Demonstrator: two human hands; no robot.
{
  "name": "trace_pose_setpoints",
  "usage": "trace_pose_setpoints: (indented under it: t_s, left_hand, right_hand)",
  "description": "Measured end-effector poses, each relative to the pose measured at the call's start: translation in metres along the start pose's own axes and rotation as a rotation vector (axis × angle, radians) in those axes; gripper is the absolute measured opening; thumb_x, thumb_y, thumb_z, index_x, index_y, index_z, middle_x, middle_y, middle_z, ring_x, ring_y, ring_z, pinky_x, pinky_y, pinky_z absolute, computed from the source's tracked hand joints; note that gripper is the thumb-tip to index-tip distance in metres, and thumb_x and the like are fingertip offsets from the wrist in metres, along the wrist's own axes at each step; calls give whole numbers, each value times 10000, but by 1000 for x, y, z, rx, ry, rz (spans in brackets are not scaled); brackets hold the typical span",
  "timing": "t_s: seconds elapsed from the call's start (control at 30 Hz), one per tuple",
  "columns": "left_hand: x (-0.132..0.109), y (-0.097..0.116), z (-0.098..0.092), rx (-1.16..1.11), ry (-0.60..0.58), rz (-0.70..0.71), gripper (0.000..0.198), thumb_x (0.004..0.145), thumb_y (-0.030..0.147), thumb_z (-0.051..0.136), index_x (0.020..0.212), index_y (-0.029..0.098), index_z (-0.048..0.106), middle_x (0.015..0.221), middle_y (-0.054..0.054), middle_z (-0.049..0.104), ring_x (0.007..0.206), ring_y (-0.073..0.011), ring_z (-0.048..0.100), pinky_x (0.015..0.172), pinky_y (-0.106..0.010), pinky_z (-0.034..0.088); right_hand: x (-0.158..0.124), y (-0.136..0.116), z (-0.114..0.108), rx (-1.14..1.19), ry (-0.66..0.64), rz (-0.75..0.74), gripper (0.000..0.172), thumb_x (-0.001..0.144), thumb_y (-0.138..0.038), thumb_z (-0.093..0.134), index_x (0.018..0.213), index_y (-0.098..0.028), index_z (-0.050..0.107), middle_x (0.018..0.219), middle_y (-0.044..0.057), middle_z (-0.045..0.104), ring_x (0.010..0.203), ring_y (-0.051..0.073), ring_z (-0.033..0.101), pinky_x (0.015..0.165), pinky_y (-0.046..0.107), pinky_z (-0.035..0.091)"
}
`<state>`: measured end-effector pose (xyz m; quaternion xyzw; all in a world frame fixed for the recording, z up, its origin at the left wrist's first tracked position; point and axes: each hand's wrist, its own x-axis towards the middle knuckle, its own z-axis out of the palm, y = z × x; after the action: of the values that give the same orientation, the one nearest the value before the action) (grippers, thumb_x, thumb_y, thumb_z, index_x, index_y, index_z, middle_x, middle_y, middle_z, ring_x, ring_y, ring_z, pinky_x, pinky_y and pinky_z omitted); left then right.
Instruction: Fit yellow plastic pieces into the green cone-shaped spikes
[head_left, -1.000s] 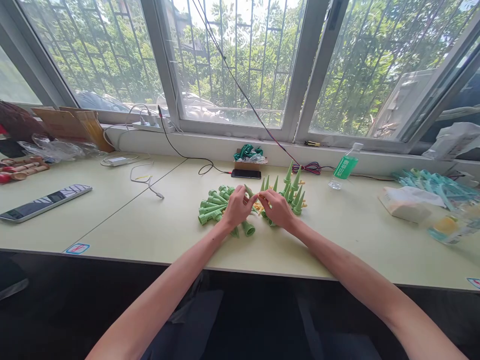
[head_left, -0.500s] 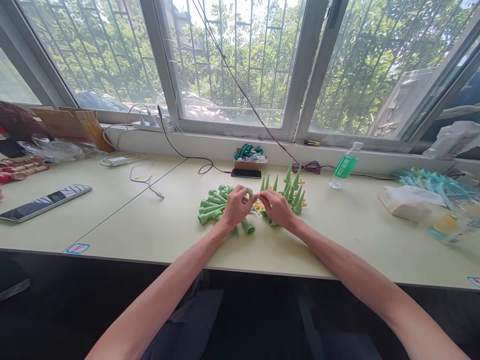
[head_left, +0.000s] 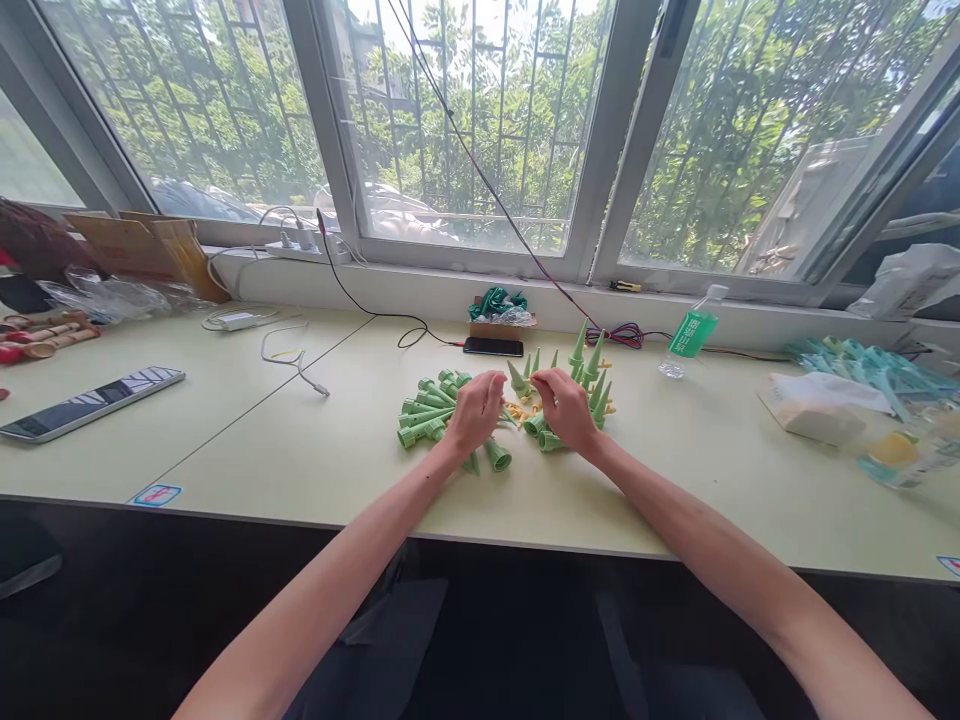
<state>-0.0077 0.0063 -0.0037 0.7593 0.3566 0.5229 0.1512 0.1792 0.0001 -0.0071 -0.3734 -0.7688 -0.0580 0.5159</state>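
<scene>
Two hands over one bench [head_left: 315,455]: left hand [head_left: 474,412] fingers together, right hand [head_left: 568,408] thumb near forefinger; cannot tell grips. Two clusters of green spikes [head_left: 418,420], overlapping, uncountable.

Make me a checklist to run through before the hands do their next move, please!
1. Hands apart: ok. There's a gap between the left hand and the right hand.
2. Yellow bits close by: ok. Some lie between the hands.
3. All the green cones standing up: not ok. The left-side cones lie down; several right-side cones point up.
4. Right fingertips empty: cannot tell. They're pinched together, too small to see.
5. Bottle out of the way: ok. It's off to the right.
</scene>
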Motion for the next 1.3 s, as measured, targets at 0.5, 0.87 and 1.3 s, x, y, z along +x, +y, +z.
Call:
trace_pose_setpoints:
  t_s: [0.5, 0.87, 1.3]
  left_hand:
    - [1, -10, 2, 112, 22, 78, 115, 905, 172, 500, 848, 194, 598, 792, -20, 573, 584, -121, 494, 582, -272, 450]
    - [3, -2, 2, -40, 66, -81, 229, 954, 327, 473, 806, 191, 582, 775, -24, 620, 629, -129, 588, 531, -239, 471]
    - [3, -2, 3, -331, -33, -256, 486, 915, 566, 524, 622, 179, 521, 517, 30, 527, 332, -85, 479, 345, -227, 328]
  right_hand:
    - [-1, -6, 0, 24, -7, -54, 202, 1023, -268, 408, 1003, -231, 605, 919, 64, 658, 801, 171, 626, 727, 302, 510]
    - [0, -11, -2, 27, -11, -41, 221, 1024, -279, 395, 1006, -235, 611, 901, 68, 649, 782, 174, 623, 719, 305, 516]
    - [-1, -10, -2, 49, -12, -56, 214, 1024, -282, 400, 1028, -246, 611, 951, 73, 655, 832, 178, 633, 743, 315, 534]
